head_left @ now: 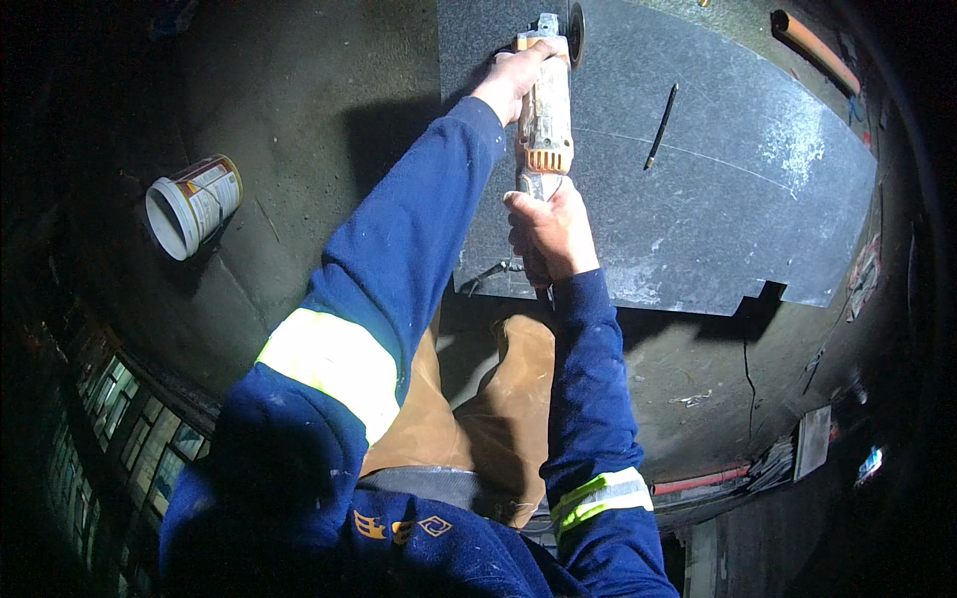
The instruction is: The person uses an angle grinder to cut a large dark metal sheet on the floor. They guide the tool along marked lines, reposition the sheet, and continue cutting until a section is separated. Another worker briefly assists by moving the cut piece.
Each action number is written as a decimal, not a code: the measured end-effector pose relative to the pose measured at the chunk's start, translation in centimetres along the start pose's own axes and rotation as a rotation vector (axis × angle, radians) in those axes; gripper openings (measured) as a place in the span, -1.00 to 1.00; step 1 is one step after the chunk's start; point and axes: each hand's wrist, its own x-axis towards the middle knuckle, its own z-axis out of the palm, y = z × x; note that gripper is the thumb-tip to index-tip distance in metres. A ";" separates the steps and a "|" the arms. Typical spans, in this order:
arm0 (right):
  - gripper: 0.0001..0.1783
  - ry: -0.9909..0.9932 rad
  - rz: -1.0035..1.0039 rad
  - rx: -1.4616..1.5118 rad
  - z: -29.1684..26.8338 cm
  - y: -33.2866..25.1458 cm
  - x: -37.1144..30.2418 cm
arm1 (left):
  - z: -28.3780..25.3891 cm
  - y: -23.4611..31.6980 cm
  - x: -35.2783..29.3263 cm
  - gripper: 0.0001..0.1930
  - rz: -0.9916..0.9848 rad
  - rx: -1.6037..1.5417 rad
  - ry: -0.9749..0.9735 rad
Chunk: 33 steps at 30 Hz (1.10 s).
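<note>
Both my hands hold a dusty angle grinder over a large dark grey slab. My left hand is closed round its front end, close to the head. Farther back, my right hand grips the rear handle. The thin cutting disc stands edge-on at the grinder's right side; whether it touches the slab I cannot tell. A pale line crosses the slab right of the tool. Near that line lies a black pencil-like marker. A small dark metal tool rests at the slab's near left edge.
A white bucket lies tipped on the concrete floor at the left. An orange pipe lies beyond the slab's far right edge. A notch is cut in the near edge. Flat offcuts and a red pipe lie at the lower right.
</note>
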 end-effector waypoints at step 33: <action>-0.56 -0.002 -0.004 0.009 0.0 0.4 -0.6 | -0.3 -0.7 -0.1 -0.60 0.004 0.004 0.004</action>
